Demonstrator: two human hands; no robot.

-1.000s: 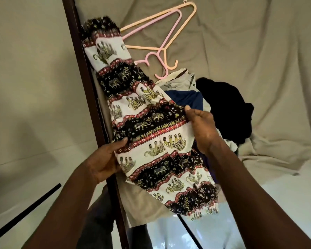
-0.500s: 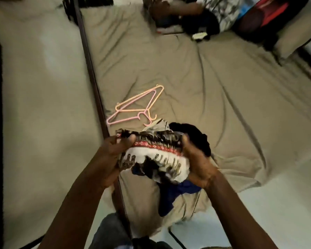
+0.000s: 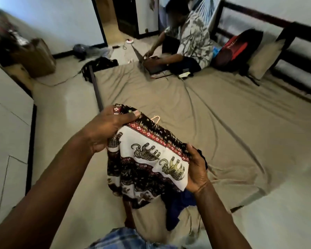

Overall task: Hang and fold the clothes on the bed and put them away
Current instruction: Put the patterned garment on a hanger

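Left hand (image 3: 104,128) and right hand (image 3: 196,169) grip a half-folded elephant-print garment (image 3: 151,159) above the bed (image 3: 223,114), where its dangling lower layers could slip and undo the fold.

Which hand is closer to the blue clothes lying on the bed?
Right. The right hand holds the lower edge of the elephant-print cloth, just above the blue garment. The left hand holds the cloth's upper corner, farther from it.
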